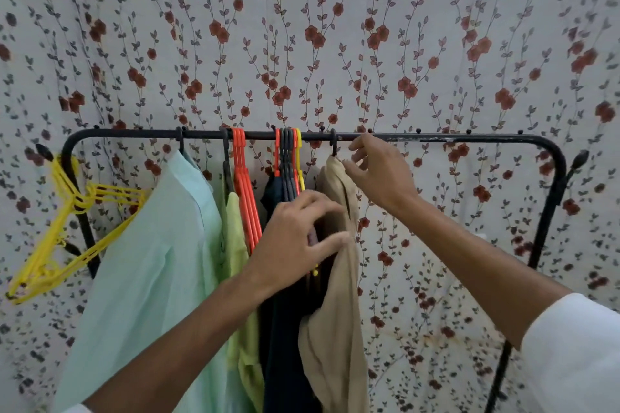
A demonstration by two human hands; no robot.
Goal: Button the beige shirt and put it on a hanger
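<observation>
Both hands are reaching under the black rail (436, 137): left hand (295, 238) pinching the beige shirt (339, 312), right hand (379, 171) fingers spread, touching its collar.

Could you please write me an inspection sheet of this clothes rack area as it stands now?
Surface: black rail with worn, chipped paint on its right part.
Job's things: beige shirt hangs from a dark hanger hook on the rail.
Clutter: mint shirt, green garment, dark garment, empty orange hangers; yellow hangers at the rack's left end.
Hands: left hand at the beige shirt's front edge; right hand at its collar, fingers spread.
Cables: nothing seen.
Surroundings: floral cloth backdrop.
</observation>
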